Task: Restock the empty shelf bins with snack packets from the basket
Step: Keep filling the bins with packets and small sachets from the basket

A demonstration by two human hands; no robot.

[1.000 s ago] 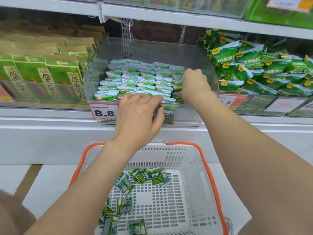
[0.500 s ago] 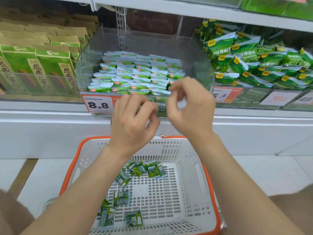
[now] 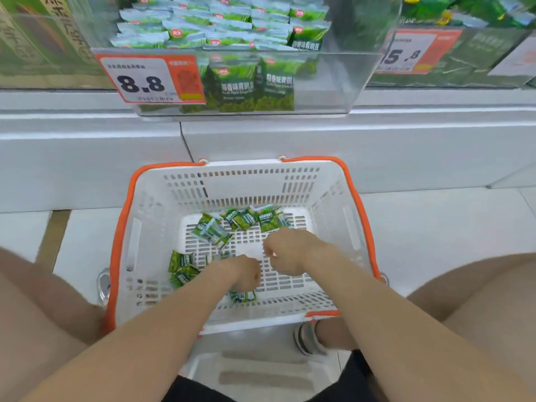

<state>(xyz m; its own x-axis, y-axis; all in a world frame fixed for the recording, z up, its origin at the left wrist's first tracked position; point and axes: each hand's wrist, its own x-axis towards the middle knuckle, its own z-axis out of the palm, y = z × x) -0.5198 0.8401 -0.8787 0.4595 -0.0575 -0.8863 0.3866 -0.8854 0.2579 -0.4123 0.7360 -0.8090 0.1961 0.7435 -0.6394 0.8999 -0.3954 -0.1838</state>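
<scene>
Floor basket (image 3: 243, 185), left hand (image 3: 239, 272) and right hand (image 3: 287, 252) now down inside, off the bin (image 3: 333, 82); fingers (image 3: 255, 277) curled, grip unclear.

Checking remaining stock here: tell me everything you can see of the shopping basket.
The basket is white plastic and rectangular, with slotted walls and bottom and an orange rim. It stands upright on the pale floor, below the clear shelf bin. A few green snack packets lie scattered on its bottom, mostly toward the far and left sides. The left hand and right hand reach inside with fingers curled; whether they touch it is unclear.
</scene>
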